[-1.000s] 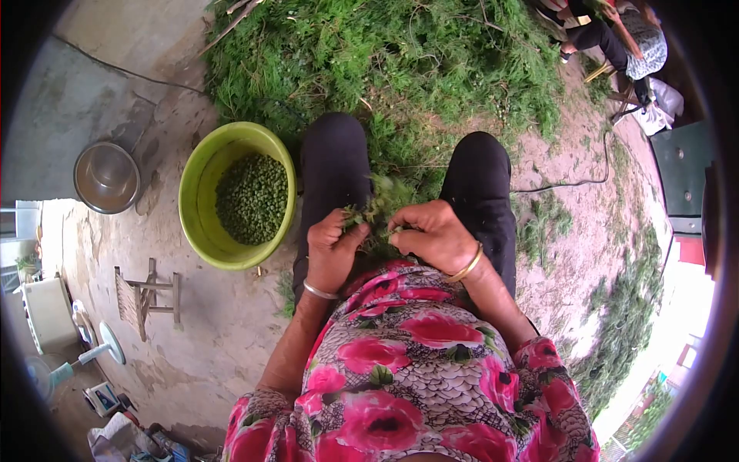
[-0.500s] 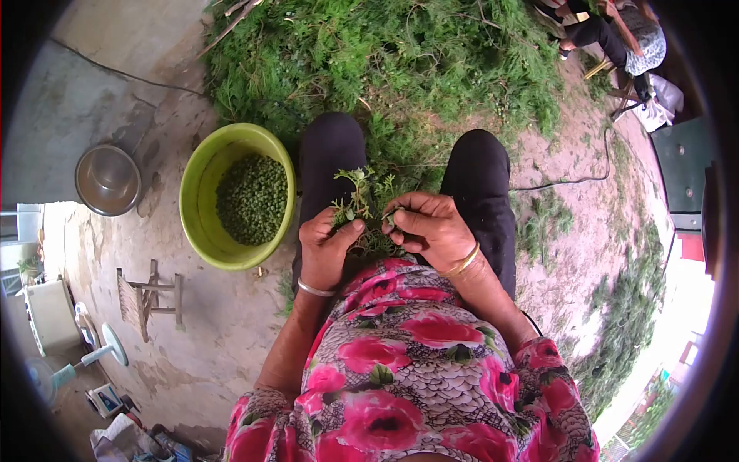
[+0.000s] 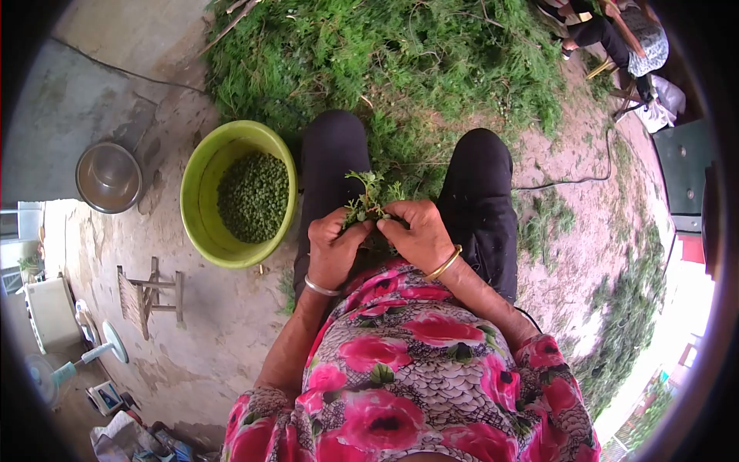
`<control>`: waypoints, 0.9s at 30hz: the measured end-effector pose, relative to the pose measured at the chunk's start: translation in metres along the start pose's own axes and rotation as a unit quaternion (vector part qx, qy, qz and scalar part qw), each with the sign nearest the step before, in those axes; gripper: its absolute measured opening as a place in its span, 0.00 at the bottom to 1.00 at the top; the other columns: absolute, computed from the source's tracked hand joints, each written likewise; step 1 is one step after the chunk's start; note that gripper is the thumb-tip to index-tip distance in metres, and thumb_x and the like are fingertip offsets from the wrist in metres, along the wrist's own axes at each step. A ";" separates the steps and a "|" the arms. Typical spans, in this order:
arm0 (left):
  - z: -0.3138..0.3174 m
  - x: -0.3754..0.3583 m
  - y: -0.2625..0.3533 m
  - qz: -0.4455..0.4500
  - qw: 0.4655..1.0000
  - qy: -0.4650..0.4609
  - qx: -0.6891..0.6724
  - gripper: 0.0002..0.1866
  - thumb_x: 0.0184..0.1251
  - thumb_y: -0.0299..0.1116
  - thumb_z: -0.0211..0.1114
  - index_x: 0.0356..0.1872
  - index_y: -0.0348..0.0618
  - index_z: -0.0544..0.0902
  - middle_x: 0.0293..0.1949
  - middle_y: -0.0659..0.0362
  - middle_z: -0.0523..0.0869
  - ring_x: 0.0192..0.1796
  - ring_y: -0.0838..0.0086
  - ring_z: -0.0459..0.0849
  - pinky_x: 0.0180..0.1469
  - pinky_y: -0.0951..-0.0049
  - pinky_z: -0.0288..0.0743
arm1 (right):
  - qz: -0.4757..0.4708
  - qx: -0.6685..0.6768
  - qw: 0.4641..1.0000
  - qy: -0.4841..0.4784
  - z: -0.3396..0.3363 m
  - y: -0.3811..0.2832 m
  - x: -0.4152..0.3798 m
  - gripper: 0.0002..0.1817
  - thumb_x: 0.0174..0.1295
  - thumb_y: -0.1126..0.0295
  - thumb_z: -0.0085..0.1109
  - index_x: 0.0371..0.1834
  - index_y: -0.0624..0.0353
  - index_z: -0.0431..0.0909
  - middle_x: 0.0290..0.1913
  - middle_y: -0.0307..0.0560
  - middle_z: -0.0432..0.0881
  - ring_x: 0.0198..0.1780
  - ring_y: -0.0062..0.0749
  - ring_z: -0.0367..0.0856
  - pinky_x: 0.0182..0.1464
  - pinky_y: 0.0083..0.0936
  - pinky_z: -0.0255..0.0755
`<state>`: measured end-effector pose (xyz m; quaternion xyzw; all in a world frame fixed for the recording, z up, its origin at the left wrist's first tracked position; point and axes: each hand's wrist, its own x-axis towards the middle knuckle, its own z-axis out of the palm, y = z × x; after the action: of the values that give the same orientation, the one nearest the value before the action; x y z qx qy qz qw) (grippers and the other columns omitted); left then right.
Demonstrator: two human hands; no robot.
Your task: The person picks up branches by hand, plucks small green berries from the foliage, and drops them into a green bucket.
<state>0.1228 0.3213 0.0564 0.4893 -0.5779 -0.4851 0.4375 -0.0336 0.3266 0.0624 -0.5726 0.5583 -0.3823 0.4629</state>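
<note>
Between my knees, my left hand (image 3: 336, 245) is closed round a small green conifer sprig (image 3: 369, 192), whose leafy tips stick up past the fingers. My right hand (image 3: 419, 237) meets it from the other side, thumb and fingers pinched on the same sprig; the exact spot of the pinch is hidden by the fingers. To the left of my leg stands a yellow-green tub (image 3: 198, 231) holding a heap of small round green cones (image 3: 254, 196).
A large pile of cut green branches (image 3: 385, 61) lies ahead. On the left are a metal bowl (image 3: 108, 178), a small folding stool (image 3: 150, 299) and a fan (image 3: 115, 343). A cable (image 3: 562, 185) runs along the ground at right. Another person (image 3: 616, 38) sits at far right.
My right hand has moved left and in to the sprig, so both hands now nearly touch. The left hand has shifted slightly right.
</note>
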 end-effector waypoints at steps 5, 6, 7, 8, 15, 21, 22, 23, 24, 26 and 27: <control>-0.004 -0.001 -0.013 -0.040 0.999 0.027 -0.017 0.04 0.52 0.17 0.61 0.22 0.33 0.77 0.18 0.65 0.74 0.23 0.87 0.69 0.24 0.79 0.65 | 0.046 0.065 0.997 -0.025 -0.007 -0.011 -0.005 0.05 0.51 0.77 0.56 0.27 0.69 0.80 0.18 0.46 0.79 0.20 0.21 0.77 0.24 0.21 0.69; -0.004 -0.001 -0.013 -0.041 0.999 0.027 -0.017 0.04 0.52 0.17 0.61 0.22 0.33 0.77 0.18 0.65 0.74 0.23 0.87 0.69 0.24 0.79 0.65 | 0.060 0.098 0.993 -0.026 -0.009 -0.012 -0.007 0.05 0.52 0.78 0.56 0.28 0.69 0.79 0.19 0.45 0.79 0.21 0.20 0.76 0.24 0.20 0.69; -0.004 -0.001 -0.013 -0.045 0.998 0.035 -0.029 0.03 0.52 0.17 0.61 0.22 0.33 0.77 0.18 0.65 0.74 0.23 0.87 0.69 0.24 0.79 0.64 | 0.075 0.130 0.988 -0.026 -0.010 -0.014 -0.008 0.05 0.52 0.78 0.55 0.28 0.69 0.79 0.19 0.43 0.79 0.21 0.18 0.76 0.24 0.18 0.68; -0.004 0.000 -0.013 -0.048 0.997 0.044 -0.040 0.03 0.52 0.17 0.61 0.22 0.33 0.78 0.18 0.65 0.74 0.23 0.87 0.68 0.24 0.80 0.64 | 0.074 0.130 0.988 -0.026 -0.014 -0.019 -0.009 0.05 0.52 0.78 0.55 0.28 0.69 0.79 0.19 0.43 0.79 0.21 0.18 0.76 0.24 0.18 0.68; 0.001 -0.003 -0.012 -0.048 0.998 0.036 -0.021 0.02 0.51 0.16 0.61 0.26 0.33 0.80 0.21 0.63 0.79 0.25 0.87 0.72 0.26 0.81 0.67 | 0.074 0.142 0.987 -0.024 -0.003 -0.021 -0.003 0.09 0.48 0.73 0.67 0.27 0.66 0.78 0.21 0.45 0.78 0.24 0.19 0.76 0.26 0.20 0.69; 0.003 -0.006 -0.014 0.017 0.997 0.010 0.076 0.07 0.49 0.17 0.62 0.32 0.34 0.82 0.25 0.60 0.84 0.28 0.83 0.78 0.31 0.80 0.73 | 0.010 -0.071 0.996 0.048 0.011 -0.006 0.005 0.12 0.44 0.71 0.71 0.28 0.65 0.78 0.24 0.50 0.81 0.24 0.31 0.79 0.29 0.26 0.72; 0.004 -0.006 -0.014 0.035 0.997 0.015 0.074 0.08 0.49 0.17 0.62 0.33 0.35 0.82 0.25 0.59 0.83 0.28 0.83 0.78 0.31 0.80 0.73 | -0.005 -0.070 0.996 0.056 0.012 -0.003 0.006 0.12 0.44 0.70 0.70 0.27 0.66 0.78 0.24 0.53 0.80 0.24 0.37 0.79 0.29 0.29 0.72; 0.004 -0.007 -0.014 0.053 0.996 0.020 0.072 0.09 0.48 0.17 0.62 0.33 0.35 0.82 0.25 0.59 0.83 0.29 0.83 0.78 0.31 0.79 0.73 | -0.020 -0.068 0.995 0.064 0.013 -0.001 0.006 0.12 0.44 0.70 0.69 0.26 0.66 0.77 0.23 0.56 0.78 0.24 0.44 0.79 0.30 0.32 0.72; 0.004 -0.007 -0.014 0.052 0.996 0.020 0.072 0.09 0.48 0.17 0.62 0.33 0.35 0.82 0.25 0.59 0.83 0.29 0.83 0.78 0.31 0.79 0.73 | -0.020 -0.068 0.995 0.064 0.012 -0.001 0.006 0.12 0.44 0.70 0.69 0.26 0.66 0.77 0.23 0.56 0.78 0.24 0.44 0.79 0.30 0.32 0.72; 0.003 -0.007 -0.013 0.050 0.996 0.016 0.074 0.09 0.49 0.17 0.62 0.34 0.35 0.82 0.25 0.60 0.83 0.29 0.83 0.78 0.31 0.80 0.72 | -0.046 -0.063 0.995 0.059 0.011 -0.001 0.005 0.12 0.44 0.71 0.67 0.27 0.67 0.77 0.22 0.57 0.78 0.24 0.43 0.79 0.29 0.31 0.72; 0.002 -0.007 -0.014 0.050 0.996 0.015 0.074 0.09 0.49 0.17 0.62 0.34 0.35 0.82 0.25 0.60 0.83 0.29 0.83 0.78 0.31 0.80 0.72 | -0.046 -0.063 0.995 0.059 0.010 -0.001 0.004 0.12 0.44 0.71 0.67 0.27 0.67 0.77 0.22 0.57 0.78 0.24 0.43 0.79 0.29 0.31 0.72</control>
<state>0.1237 0.3275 0.0418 0.4979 -0.6292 -0.4108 0.4330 -0.0236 0.3238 0.0599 -0.6020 0.5805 -0.4007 0.3742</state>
